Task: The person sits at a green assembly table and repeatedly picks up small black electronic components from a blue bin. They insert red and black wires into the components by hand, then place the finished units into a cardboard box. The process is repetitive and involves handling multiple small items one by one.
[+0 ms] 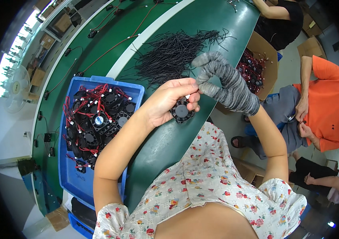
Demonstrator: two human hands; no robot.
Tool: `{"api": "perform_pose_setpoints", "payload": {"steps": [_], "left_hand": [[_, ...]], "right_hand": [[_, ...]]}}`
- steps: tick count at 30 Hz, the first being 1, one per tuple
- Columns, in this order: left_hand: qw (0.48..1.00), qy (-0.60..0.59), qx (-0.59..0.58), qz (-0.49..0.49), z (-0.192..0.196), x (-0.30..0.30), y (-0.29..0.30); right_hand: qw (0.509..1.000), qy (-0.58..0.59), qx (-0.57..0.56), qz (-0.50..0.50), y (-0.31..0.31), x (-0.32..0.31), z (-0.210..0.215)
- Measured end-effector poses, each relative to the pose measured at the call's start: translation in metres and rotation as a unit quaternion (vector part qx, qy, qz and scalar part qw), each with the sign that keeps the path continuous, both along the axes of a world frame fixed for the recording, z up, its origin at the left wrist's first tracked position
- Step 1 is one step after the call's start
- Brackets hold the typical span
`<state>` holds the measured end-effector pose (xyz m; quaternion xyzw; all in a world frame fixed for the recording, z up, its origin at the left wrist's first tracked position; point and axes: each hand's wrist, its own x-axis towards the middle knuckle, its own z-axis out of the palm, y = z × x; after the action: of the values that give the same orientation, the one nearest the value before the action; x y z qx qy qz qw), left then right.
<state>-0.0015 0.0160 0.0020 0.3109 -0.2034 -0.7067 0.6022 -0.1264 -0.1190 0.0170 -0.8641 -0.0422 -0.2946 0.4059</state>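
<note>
My left hand is bare and closed around a small black cooling fan, which hangs under its curled fingers. A white connector shows between those fingers. My right hand wears a grey knitted glove. Its thumb and a finger come together in a pinch at the left fingertips; what they grip is too small to make out. Beyond both hands a pile of thin black tubes lies on the green tabletop.
To the left stands a blue bin full of black fans with red wires. A conveyor with scattered fans runs past it. At right are a cardboard box of wired parts, a person in orange and other people.
</note>
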Motion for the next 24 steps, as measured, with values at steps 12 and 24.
{"api": "perform_pose_setpoints", "payload": {"steps": [12,24], "left_hand": [[1.000,-0.010,-0.007,-0.003,0.011,-0.005,0.004],[0.996,-0.085,0.007,0.019,0.013,-0.010,0.001]], "right_hand": [[0.963,0.073,0.248,0.072,0.002,-0.009,0.004],[0.961,0.102,0.249,0.056,-0.004,-0.009,0.003]]}}
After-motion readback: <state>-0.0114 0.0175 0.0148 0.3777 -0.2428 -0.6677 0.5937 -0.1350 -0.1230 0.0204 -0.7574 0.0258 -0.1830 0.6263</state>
